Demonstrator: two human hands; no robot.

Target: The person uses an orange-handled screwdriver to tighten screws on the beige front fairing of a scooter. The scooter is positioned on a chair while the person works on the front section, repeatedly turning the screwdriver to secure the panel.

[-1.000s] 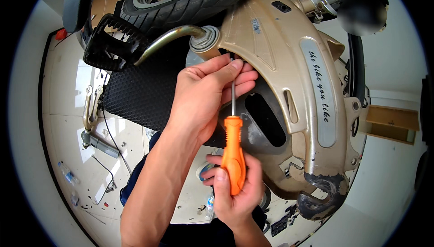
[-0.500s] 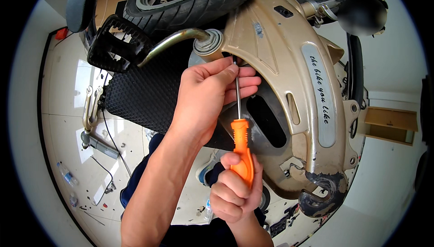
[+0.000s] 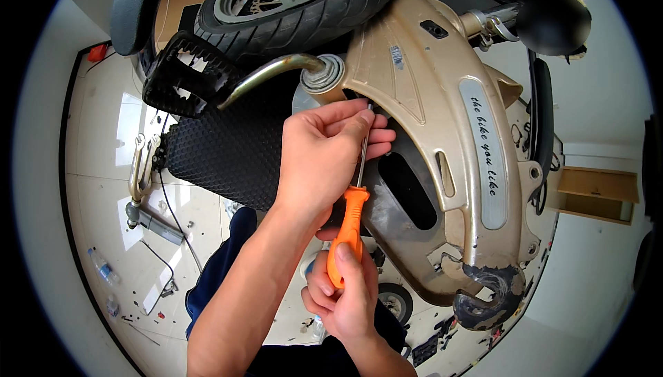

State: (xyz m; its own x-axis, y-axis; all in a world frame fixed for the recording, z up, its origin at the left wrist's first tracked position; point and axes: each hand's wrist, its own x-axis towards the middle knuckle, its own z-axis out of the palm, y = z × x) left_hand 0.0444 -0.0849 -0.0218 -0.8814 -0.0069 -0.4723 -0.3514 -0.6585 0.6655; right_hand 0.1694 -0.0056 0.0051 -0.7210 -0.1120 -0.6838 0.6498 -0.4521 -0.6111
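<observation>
My left hand [image 3: 319,156] pinches the steel shaft of a screwdriver between thumb and forefinger, close to the tip. Its other fingers stretch out behind the shaft. Lower down, my right hand [image 3: 344,301] grips the orange handle of the screwdriver [image 3: 351,221], with the thumb lying along it. The tip is up beside the lower edge of a gold-coloured bike frame [image 3: 383,76], just below the crank joint; whether it touches anything is hidden. A bent metal crank [image 3: 280,72] leads from that joint to a black pedal [image 3: 181,76].
A tyred wheel [image 3: 307,28] stands above the pedal, beside a black textured seat-like pad [image 3: 221,156]. A dark slotted plate [image 3: 414,239] lies under the frame. Wrenches [image 3: 140,163], plastic bottles [image 3: 102,266] and scattered small parts lie on the tiled floor [image 3: 97,149].
The screwdriver has come down a little from the frame and its handle has swung left. My right hand has shifted left and loosened around the handle, while my left hand keeps its pinch.
</observation>
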